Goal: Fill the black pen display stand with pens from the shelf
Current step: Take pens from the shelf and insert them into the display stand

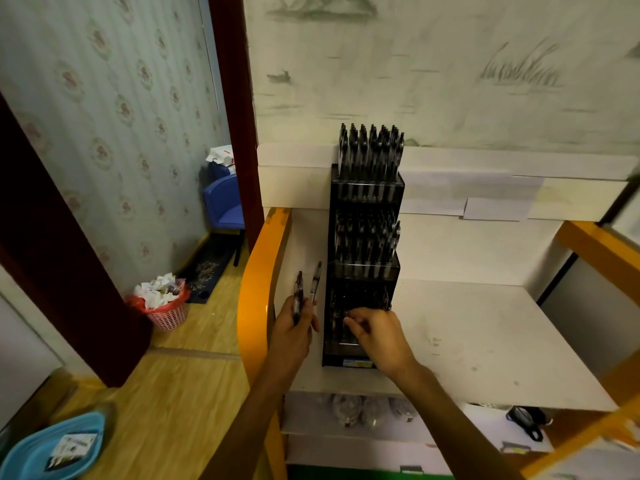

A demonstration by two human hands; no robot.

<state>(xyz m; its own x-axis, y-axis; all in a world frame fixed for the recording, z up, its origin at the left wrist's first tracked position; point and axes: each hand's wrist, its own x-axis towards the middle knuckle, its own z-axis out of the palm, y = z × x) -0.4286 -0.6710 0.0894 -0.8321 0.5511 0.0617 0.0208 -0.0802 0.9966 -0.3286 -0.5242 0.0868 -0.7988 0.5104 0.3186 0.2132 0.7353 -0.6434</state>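
White shelf (485, 341) with orange side rails, pushed up against a wall with faded grass-and-boat wallpaper, that's the setting. Black stand (363, 271) sits on the shelf toward its left end, three tiers stepping up toward the wall. Top tier is packed with pens (372, 150) standing upright, middle tier looks full too, and the bottom tier has pens in it but it's dark and hard to count anything down there.

Left hand (292, 332) is off to the left of the stand, just beside it, fingers curled round a small bunch of spare pens (306, 291). Their ends stick up and fan apart a bit above the fist; looks like two or three, can't tell exactly. Right hand (377, 332) is down at the bottom tier, fingers bent and tips right in among the pens there. Whether it's actually pinching one is a coin toss, the fingertips blend into the black stand, so I can't tell.

Under the shelf there's a lower ledge with some clear bags (360, 410) of stuff, too blurry to say what. Off to the left, through a doorway, a blue chair (223, 206) sits at the far end, a pink basket (166, 313) overflowing with crumpled paper stands on the wooden floor, and a light blue tub (52, 448) pokes in at the bottom corner.
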